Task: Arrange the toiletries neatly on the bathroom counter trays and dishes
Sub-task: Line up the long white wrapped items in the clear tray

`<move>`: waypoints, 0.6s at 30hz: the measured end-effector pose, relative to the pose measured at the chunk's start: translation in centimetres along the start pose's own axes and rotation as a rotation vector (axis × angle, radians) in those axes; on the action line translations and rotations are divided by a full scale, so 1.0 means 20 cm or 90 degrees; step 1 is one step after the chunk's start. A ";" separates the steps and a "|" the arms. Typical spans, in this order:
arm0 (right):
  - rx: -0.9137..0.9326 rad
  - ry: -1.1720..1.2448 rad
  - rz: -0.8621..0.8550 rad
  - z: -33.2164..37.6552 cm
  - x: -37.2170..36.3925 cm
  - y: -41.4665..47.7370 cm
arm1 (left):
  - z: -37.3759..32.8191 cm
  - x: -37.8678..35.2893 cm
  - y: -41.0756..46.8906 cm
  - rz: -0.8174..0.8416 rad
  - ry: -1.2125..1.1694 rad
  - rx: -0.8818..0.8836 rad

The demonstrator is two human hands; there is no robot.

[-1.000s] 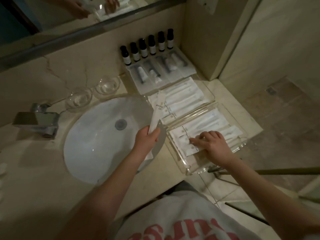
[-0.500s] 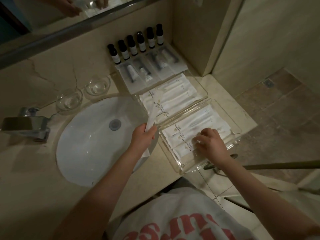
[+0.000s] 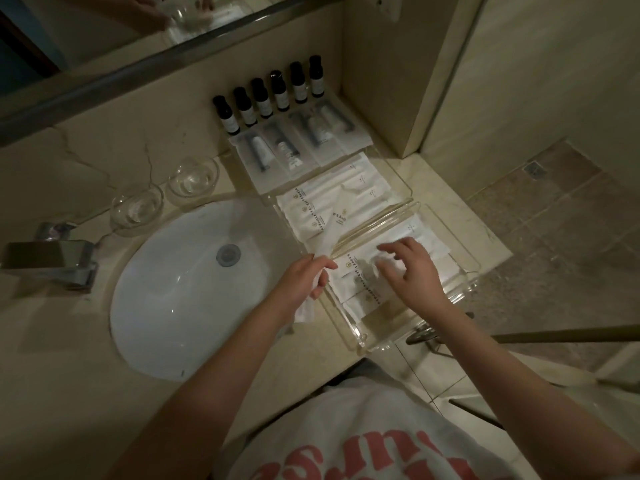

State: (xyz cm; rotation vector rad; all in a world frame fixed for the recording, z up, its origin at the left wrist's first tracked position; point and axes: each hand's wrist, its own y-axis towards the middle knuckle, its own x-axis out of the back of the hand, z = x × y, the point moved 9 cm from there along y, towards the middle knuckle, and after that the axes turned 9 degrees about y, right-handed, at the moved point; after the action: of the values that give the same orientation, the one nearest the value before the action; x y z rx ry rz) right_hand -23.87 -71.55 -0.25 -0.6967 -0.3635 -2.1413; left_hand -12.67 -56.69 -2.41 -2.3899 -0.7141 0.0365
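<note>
At the far left a chrome faucet [image 3: 48, 261] juts over the beige marble counter [image 3: 52, 358], whose backsplash is veined with dark cracks under a long mirror [image 3: 104, 29]. Just right of the faucet two clear glass dishes [image 3: 136, 206] stand side by side behind the rim of a white oval sink [image 3: 173, 306] set into the counter. Further right, against the backsplash, six dark bottles [image 3: 266, 95] stand upright in a row, and just in front of them lie sealed packets of tubes [image 3: 298, 143], laid flat edge to edge. The left hand [image 3: 304, 278] hovers at the sink's right edge and grips a long white sachet [image 3: 329, 233], which slants up and away over the gap between two clear trays. The far tray [image 3: 401, 188] holds white sachets lying in rows; the near tray [image 3: 464, 271], touching it, reaches the counter's front edge and holds more of the white sachets [image 3: 356, 292]. The right hand [image 3: 412, 271] is over the near tray with fingers spread and bent, their tips on the sachets; whether it pinches one cannot be told. Right of the trays a pale wall corner [image 3: 374, 81] rises from the counter, and beyond it lies a brown tiled floor [image 3: 554, 220] with a small floor drain [image 3: 535, 169].
</note>
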 end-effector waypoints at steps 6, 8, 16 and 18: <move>-0.203 0.440 0.074 0.15 -0.11 0.17 | 0.00 -0.14 -0.06 0.110 0.053 0.009; -0.184 0.466 0.098 0.20 -0.14 0.21 | 0.01 -0.16 -0.06 0.142 0.100 0.022; 0.003 0.141 0.225 0.37 -0.16 0.24 | -0.32 0.26 -0.05 -0.243 0.179 -0.153; 0.050 0.084 0.257 0.44 -0.19 0.22 | -0.40 0.24 -0.06 -0.209 0.273 -0.215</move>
State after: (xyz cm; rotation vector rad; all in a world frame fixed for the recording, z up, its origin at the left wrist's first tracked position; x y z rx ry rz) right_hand -15.33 -67.71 4.58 -0.5292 -0.2121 -1.7685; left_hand -7.55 -58.04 5.40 -2.4307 -0.9447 -0.7646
